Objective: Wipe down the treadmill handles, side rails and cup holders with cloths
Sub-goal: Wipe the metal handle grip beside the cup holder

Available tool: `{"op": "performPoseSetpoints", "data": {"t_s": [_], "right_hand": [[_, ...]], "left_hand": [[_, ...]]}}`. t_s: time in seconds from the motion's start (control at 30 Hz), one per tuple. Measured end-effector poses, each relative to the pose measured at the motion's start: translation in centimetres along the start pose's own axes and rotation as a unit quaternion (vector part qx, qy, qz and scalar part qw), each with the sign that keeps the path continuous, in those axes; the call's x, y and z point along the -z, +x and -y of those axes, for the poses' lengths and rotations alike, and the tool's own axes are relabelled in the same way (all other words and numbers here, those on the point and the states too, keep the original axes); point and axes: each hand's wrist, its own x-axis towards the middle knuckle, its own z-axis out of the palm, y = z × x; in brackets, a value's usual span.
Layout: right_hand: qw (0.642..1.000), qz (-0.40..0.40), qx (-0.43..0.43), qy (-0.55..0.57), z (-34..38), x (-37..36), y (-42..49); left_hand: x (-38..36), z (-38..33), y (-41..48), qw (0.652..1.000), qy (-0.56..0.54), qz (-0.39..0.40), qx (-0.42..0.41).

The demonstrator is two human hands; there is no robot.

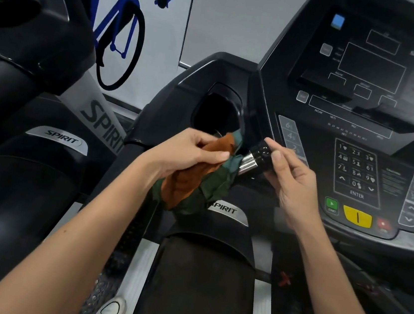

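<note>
My left hand point(188, 152) grips a bunched orange and dark green cloth point(192, 181) and presses it around the treadmill's short handle point(251, 161), a silver bar with a black end cap. My right hand point(288, 182) pinches that black end between thumb and fingers. Just beyond the cloth sits the left cup holder point(216, 113), a deep black well in the console's side wing. The cloth hides the lower part of the handle.
The console point(355, 172) with keypad, green start button and yellow safety key lies to the right. A second Spirit treadmill point(30, 57) stands close on the left. The belt and motor cover point(203, 260) are below; a white shoe point(111, 312) shows at the bottom.
</note>
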Motion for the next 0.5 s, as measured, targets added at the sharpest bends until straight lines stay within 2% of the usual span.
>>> {"op": "performPoseSetpoints", "data": {"t_s": [0.07, 0.13, 0.23, 0.37, 0.5], "right_hand": [[1.000, -0.005, -0.014, 0.002, 0.1, -0.1, 0.1], [1.000, -0.011, -0.021, -0.003, 0.1, 0.0, 0.1], [1.000, 0.003, -0.014, -0.001, 0.1, 0.1, 0.1], [1.000, 0.010, -0.009, 0.001, 0.0, 0.3, 0.0], [1.000, -0.002, -0.014, 0.015, 0.1, 0.0, 0.0]], "left_hand": [[-1.2, -1.7, 0.9, 1.000, -0.001, 0.005, -0.026], [-1.9, -2.5, 1.6, 1.000, -0.017, 0.017, -0.016], [-1.9, -1.3, 1.9, 0.997, -0.036, 0.009, 0.065], [-1.8, 0.9, 0.5, 0.990, 0.040, -0.034, 0.128], [-1.4, 1.0, -2.5, 0.987, -0.035, 0.015, 0.155]]}}
